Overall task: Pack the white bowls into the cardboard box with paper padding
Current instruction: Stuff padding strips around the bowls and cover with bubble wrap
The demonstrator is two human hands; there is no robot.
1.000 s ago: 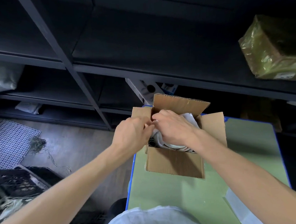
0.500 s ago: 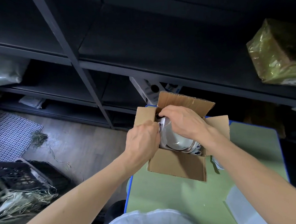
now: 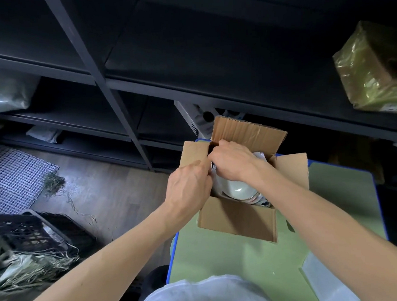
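An open cardboard box (image 3: 235, 220) stands on the green table (image 3: 235, 260) with its flaps up. Inside it lies a white bowl (image 3: 239, 189), bottom up, with white paper padding (image 3: 260, 156) around it. My left hand (image 3: 188, 188) is at the box's left wall, fingers curled down into the gap beside the bowl, apparently on the paper. My right hand (image 3: 234, 162) reaches over the bowl to the far left corner, fingers curled on the paper there. The fingertips of both hands are hidden.
Dark metal shelving (image 3: 122, 85) rises behind the table; a yellow plastic-wrapped parcel (image 3: 375, 67) sits on it at right. A clear plastic sheet (image 3: 324, 280) lies on the table's near right. On the floor at left are a black crate (image 3: 34, 232) with straw and a white grid mat (image 3: 11, 177).
Both hands stayed at the box's far left corner. The bowl's underside, covered by paper a second ago, now shows. My left hand has slid a little nearer along the left wall.
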